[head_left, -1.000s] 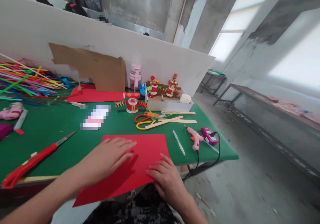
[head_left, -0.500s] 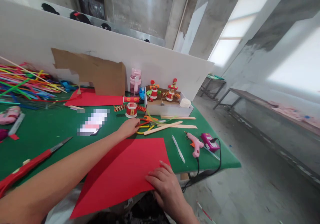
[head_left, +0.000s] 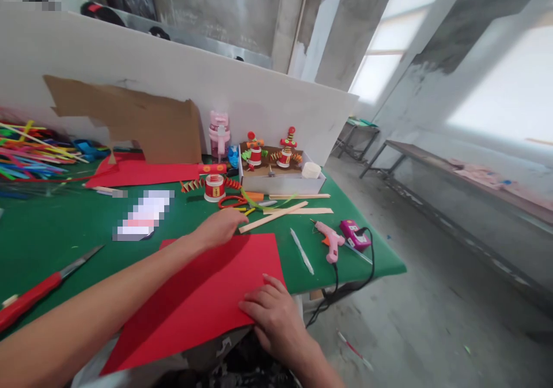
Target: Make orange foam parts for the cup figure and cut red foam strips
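Person at a green table (head_left: 389, 264) w/ R hand (head_left: 273, 314) resting on a red sheet (head_left: 203, 284), fingers loosely spread nr its right edge. L arm stretches across; L hand (head_left: 221, 228) has fingers curled at yellow-handled scissors (head_left: 249, 211); can't tell from where I stand if they're gripped. Sheet lies at tabletop's nr edge, one corner out over the lap. Just beyond: wooden strips (head_left: 276, 216), crossed, & a cup figure (head_left: 215, 188) w/ folded arms. At R, pink glue gun (head_left: 330, 241) nr a purple box (head_left: 355, 235); btwn gun & sheet, a white stick (head_left: 302, 252).
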The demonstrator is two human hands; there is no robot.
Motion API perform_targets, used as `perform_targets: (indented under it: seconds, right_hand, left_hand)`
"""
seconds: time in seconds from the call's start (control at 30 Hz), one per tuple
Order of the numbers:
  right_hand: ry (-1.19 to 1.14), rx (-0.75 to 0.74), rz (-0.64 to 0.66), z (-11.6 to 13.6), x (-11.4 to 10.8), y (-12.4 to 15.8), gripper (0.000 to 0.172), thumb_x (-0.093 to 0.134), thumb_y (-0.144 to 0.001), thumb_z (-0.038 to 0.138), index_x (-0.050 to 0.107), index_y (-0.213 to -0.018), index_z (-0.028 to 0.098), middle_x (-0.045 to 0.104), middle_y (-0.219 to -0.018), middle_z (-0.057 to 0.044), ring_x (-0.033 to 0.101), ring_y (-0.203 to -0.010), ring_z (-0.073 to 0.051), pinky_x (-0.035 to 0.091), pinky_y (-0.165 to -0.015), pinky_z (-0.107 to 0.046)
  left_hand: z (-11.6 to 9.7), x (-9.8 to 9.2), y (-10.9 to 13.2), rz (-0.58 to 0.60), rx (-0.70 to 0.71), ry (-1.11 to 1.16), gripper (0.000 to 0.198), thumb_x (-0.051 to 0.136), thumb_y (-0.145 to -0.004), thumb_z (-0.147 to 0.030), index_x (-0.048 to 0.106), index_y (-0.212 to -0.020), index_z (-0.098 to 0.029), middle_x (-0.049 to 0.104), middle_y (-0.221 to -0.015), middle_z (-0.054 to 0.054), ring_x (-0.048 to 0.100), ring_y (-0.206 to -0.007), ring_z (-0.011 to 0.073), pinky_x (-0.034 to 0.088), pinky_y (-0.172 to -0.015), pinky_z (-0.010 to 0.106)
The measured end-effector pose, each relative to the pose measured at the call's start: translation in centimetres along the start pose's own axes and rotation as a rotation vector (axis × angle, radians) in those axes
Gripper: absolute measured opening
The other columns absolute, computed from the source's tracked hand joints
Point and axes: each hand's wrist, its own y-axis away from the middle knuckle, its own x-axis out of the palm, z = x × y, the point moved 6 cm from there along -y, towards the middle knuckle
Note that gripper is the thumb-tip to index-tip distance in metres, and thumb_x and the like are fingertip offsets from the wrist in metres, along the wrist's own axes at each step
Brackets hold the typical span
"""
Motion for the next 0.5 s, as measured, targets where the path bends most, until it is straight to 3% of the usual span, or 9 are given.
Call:
perform_targets:
  seconds: [0.13, 0.33, 0.4, 0.5]
  right_hand:
    - [0.018, 0.011, 0.024, 0.2, 0.1, -0.2, 0.04, 0.056, -0.079, 0.014, 0.068, -0.115, 0.025, 0.074, -0.107, -0.004, 0.064, -0.099, -0.021, 0.028, -0.119, -0.042]
    - [0.054, -0.006, 0.041, 0.6, -0.2, -0.6, 0.038, 0.056, -0.081, 0.014, 0.067, -0.116, 0.024, 0.074, -0.109, -0.004, 0.063, -0.1, -0.02, 0.026, -0.119, -0.042]
    - [0.065, -0.004, 0.048, 0.6, -0.3, -0.6, 0.037, 0.057, -0.082, 0.015, 0.067, -0.116, 0.024, 0.074, -0.109, -0.005, 0.062, -0.1, -0.02, 0.027, -0.119, -0.042]
    - [0.066, -0.003, 0.055, 0.4, -0.3, -0.4, 0.036, 0.058, -0.082, 0.016, 0.067, -0.117, 0.023, 0.073, -0.11, -0.005, 0.062, -0.101, -0.02, 0.028, -0.118, -0.041]
  left_hand:
    - [-2.8, 1.0, 0.5, 0.071, 0.077, 0.011, 0.041, 0.047, -0.08, -0.004, 0.074, -0.101, -0.027, 0.075, -0.097, 0.004, 0.064, -0.097, 0.0215, 0.049, -0.084, 0.031]
    - [-1.5, -1.4, -0.3, 0.017, 0.023, -0.014, 0.046, 0.044, -0.082, -0.004, 0.071, -0.115, -0.02, 0.073, -0.113, 0.012, 0.063, -0.104, 0.026, 0.049, -0.092, 0.038]
    - [-1.7, -2.3, 1.2, 0.022, 0.041, -0.002, 0.047, 0.04, -0.086, -0.005, 0.07, -0.118, -0.02, 0.073, -0.116, 0.01, 0.063, -0.108, 0.0241, 0.048, -0.095, 0.036]
    - [-2.5, -2.9, 5.7, 0.05, 0.083, 0.075, 0.039, 0.038, -0.096, -0.018, 0.069, -0.118, -0.021, 0.072, -0.119, 0.008, 0.063, -0.111, 0.0222, 0.049, -0.099, 0.036]
